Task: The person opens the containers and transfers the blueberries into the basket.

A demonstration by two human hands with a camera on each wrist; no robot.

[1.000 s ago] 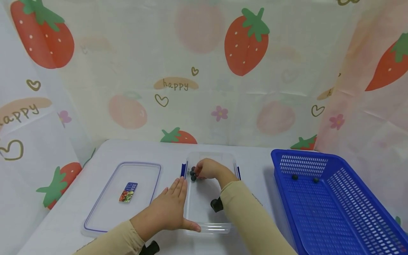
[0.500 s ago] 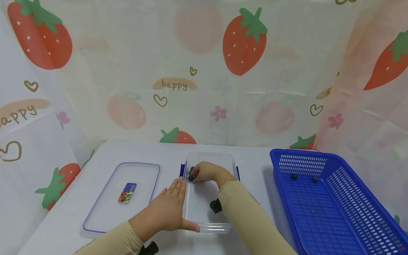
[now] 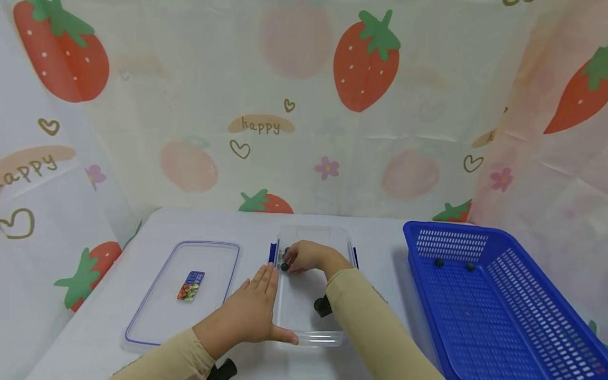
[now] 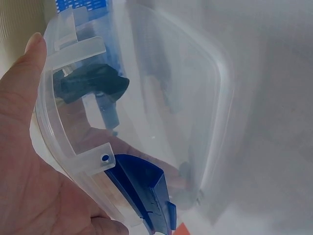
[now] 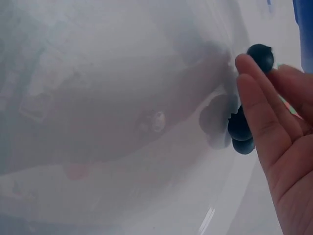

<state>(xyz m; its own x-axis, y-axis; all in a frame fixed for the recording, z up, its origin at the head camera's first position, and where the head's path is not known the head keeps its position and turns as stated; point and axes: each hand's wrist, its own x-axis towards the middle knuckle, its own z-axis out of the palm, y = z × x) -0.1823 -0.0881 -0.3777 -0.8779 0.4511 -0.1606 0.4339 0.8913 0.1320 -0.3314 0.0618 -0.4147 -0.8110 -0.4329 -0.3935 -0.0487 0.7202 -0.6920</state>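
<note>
A clear plastic box (image 3: 320,339) with blue side clips stands at the middle of the table. My left hand (image 3: 249,314) lies along its left side, fingers straight, the thumb stretched to the front rim. My right hand (image 3: 311,256) reaches inside, near the left wall. Its fingertips pinch a dark blueberry (image 5: 260,56) in the right wrist view. Below that one, more blueberries (image 5: 240,126) sit partly hidden behind the fingers. One blueberry (image 3: 284,266) shows beside the fingertips in the head view. Through the box wall, a blue clip (image 4: 142,188) hangs near the left hand.
To the left lies the clear lid (image 3: 157,323) with a purple-blue edge and a colourful label (image 3: 191,286). At the right stands a blue perforated basket (image 3: 475,230); two blueberries (image 3: 439,262) are at its far end. A strawberry-print curtain (image 3: 304,174) closes off the back.
The right hand has shifted slightly left and down inside the box, and its fingers cover more of the blueberries. The left hand stays in place.
</note>
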